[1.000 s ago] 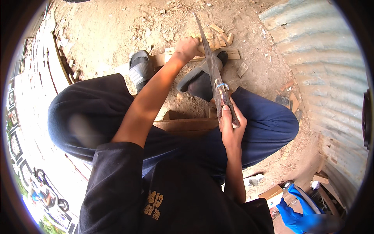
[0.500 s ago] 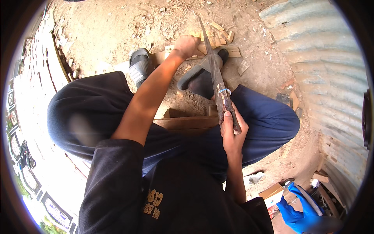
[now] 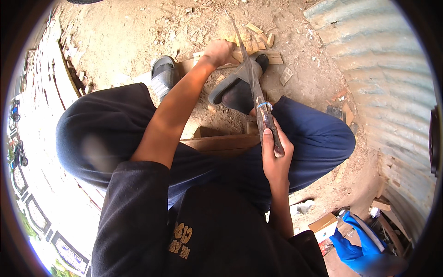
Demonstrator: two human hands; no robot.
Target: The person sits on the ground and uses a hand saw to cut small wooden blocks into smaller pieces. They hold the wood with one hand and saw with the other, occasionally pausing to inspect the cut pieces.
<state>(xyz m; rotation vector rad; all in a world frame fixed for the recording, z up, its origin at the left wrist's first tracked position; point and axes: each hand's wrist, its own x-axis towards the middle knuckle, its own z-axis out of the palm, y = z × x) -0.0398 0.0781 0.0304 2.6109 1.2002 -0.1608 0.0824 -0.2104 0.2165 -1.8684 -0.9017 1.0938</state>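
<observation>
My right hand [image 3: 278,154] is wrapped around the dark handle of a long, tapering handsaw [image 3: 249,69], its thumb lying along the grip. A pale blue tie circles the saw where blade and handle meet. The blade points away from me, crossing a length of wood [image 3: 273,57] on the ground; whether its edge touches the wood cannot be made out. My left hand [image 3: 219,51] is closed on the wood just left of the blade, with its fingertips partly hidden. Beneath the wood and beside the blade are my sandalled feet, the right sandal [image 3: 230,83] nearest the saw.
Small wood offcuts [image 3: 261,36] and yellowish sawdust lie beyond the blade. A wooden plank [image 3: 221,142] sits below my legs. Corrugated metal sheeting [image 3: 369,74] stands at the right. Blue cloth [image 3: 350,244] and a cardboard box [image 3: 323,224] are at the lower right.
The saw's tip has shifted slightly up and left, and its handle a little up. My left hand stays closed at nearly the same place on the wood.
</observation>
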